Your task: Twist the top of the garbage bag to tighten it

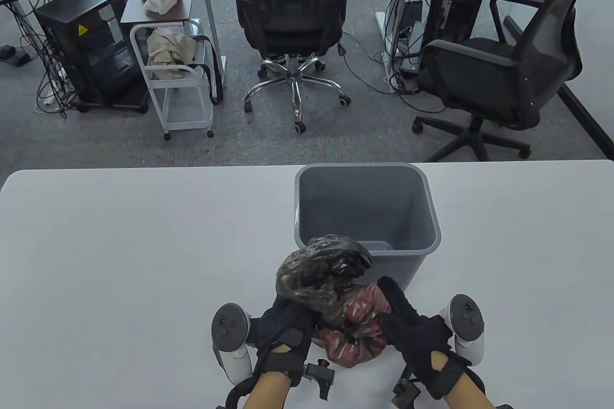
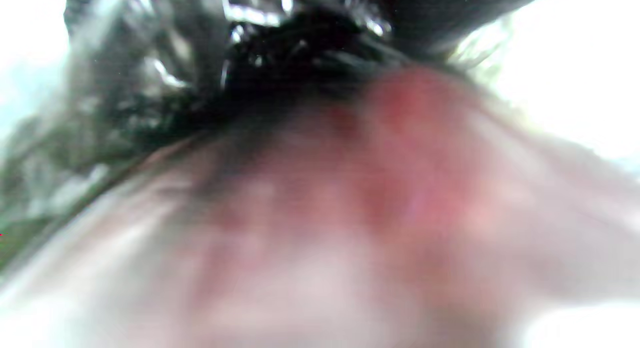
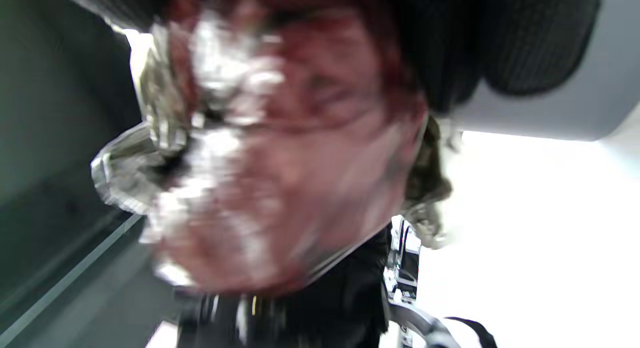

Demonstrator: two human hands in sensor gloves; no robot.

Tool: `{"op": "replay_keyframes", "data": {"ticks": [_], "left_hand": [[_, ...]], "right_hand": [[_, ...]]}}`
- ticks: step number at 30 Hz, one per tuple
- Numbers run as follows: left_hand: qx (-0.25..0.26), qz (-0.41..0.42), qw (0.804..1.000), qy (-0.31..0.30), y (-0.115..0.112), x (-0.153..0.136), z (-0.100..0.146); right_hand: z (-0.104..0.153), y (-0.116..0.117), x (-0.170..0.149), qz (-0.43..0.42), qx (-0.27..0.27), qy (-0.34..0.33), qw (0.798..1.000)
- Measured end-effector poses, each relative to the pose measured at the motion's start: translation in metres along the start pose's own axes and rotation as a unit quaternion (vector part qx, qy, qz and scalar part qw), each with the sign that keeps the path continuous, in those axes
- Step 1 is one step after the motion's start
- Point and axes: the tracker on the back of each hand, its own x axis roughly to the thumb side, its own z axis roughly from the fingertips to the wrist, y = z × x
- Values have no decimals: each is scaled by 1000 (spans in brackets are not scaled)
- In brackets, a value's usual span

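A thin dark garbage bag [image 1: 331,284] with red contents [image 1: 360,332] sits on the white table [image 1: 120,260] near its front edge, just in front of a grey bin [image 1: 367,210]. Its gathered top [image 1: 326,260] puffs up above my left hand. My left hand [image 1: 288,327] grips the bag at its neck from the left. My right hand [image 1: 407,322] holds the bag's red body from the right. The left wrist view shows the bunched black plastic [image 2: 310,62] close up and blurred. The right wrist view shows the red body [image 3: 290,178], blurred, under my gloved fingers [image 3: 500,42].
The grey bin stands open just behind the bag, touching or nearly touching it. Beyond the table's far edge are two office chairs [image 1: 292,11], a white cart [image 1: 177,78] and desks.
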Motion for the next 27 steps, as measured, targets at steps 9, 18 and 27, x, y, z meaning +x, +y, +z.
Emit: {"op": "replay_keyframes", "data": {"ticks": [9, 18, 27], "left_hand": [[31, -4, 999, -1, -1, 3, 2], [12, 11, 1000, -7, -2, 3, 0], [21, 6, 1000, -20, -3, 6, 2]], "right_hand": [[2, 0, -4, -19, 22, 34, 999], [-2, -1, 8, 50, 4, -46, 998], [0, -2, -2, -7, 10, 16, 1000]]}}
